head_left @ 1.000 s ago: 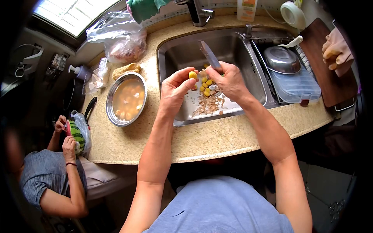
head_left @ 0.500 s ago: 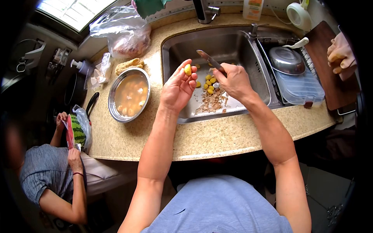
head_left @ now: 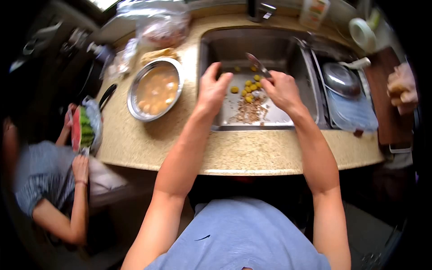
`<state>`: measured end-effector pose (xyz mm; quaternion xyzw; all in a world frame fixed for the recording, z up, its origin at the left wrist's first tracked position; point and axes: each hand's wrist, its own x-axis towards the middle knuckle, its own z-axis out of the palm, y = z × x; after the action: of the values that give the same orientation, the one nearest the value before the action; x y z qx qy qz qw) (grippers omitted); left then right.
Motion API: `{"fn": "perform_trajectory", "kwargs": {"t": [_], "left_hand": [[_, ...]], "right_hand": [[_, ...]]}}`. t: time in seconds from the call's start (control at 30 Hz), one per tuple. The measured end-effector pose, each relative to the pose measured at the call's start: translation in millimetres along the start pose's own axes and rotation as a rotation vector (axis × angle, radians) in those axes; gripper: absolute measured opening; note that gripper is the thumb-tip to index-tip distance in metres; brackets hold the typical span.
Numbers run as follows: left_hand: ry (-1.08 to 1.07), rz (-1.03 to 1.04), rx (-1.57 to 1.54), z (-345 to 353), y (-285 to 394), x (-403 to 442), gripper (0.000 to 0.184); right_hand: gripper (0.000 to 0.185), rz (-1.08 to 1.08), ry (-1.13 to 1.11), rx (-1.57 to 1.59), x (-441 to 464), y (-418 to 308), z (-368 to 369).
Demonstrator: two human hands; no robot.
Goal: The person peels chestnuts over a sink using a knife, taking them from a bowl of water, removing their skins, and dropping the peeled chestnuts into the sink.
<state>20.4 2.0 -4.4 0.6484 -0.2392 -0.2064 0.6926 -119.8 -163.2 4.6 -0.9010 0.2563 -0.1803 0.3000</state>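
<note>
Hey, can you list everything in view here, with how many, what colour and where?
Sink: one, steel, centre
Yellow pieces: about ten, in sink
Peelings: many, brown, in sink
Knife: one, silvery, right hand
Bowl: one, silver, left counter, holding cloudy liquid
Plastic bag: one, clear, behind bowl
Tap: one, dark metallic, behind sink
Bottle: one, whitish, back
Box: one, bluish, right
Board: one, brown, far right
Watermelon: one, red and green, left
Co-worker: one, grey top, left
Left hand, right hand: one each, over sink
Blurred edges: unclear
</note>
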Motion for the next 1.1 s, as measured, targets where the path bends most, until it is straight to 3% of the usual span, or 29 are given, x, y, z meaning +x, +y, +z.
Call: {"fn": "perform_trajectory", "kwargs": {"t": [0.07,0.13,0.27,0.4,0.47,0.53,0.57,0.67,0.73,0.8,0.87,0.9,1.0,1.03,1.1], "left_hand": [[-0.025,0.020,0.257,-4,-1,3,0.056],[0.065,0.123,0.248,1,8,-4,0.052],[0.151,0.306,0.271,0,56,-19,0.039],[0.089,0.346,0.389,-43,114,-20,0.027],[0.059,0.279,0.560,-82,126,-10,0.026],[0.027,0.141,0.946,-109,146,-13,0.024],[-0.041,-0.069,1.105,-120,156,-13,0.024],[-0.300,-0.225,1.328,-154,158,-10,0.020],[-0.417,-0.050,1.565,-172,148,-8,0.021],[-0.422,-0.080,1.575,-175,139,-5,0.026],[-0.393,-0.272,1.382,-168,132,-3,0.025],[-0.483,-0.203,1.523,-163,131,-3,0.025],[-0.508,-0.254,1.625,-158,121,2,0.026],[-0.600,-0.088,1.625,-166,116,5,0.025],[-0.631,-0.034,1.617,-174,110,10,0.023]], "right_hand": [[0.013,-0.010,-0.003,-0.005,0,-4,3],[0.013,-0.042,0.018,0.128,-3,-9,3],[0.016,-0.002,-0.063,0.070,-4,-3,8],[0.016,-0.028,-0.052,0.099,-2,10,15],[0.015,0.010,-0.062,0.095,-2,7,14],[0.018,0.021,-0.114,0.045,-3,-2,4],[0.027,0.010,-0.123,0.045,-4,-4,1],[0.030,0.001,-0.147,0.042,-3,-6,0],[0.030,0.014,-0.135,0.019,-5,-7,1],[0.029,-0.031,-0.133,-0.048,-6,-6,5],[0.030,-0.038,-0.134,-0.061,-6,-8,4],[0.030,-0.055,-0.124,-0.071,-6,-6,5],[0.031,-0.065,-0.128,-0.074,-5,-7,4],[0.031,-0.059,-0.137,-0.064,-6,-8,3],[0.031,-0.054,-0.145,-0.063,-6,-11,2]]}}
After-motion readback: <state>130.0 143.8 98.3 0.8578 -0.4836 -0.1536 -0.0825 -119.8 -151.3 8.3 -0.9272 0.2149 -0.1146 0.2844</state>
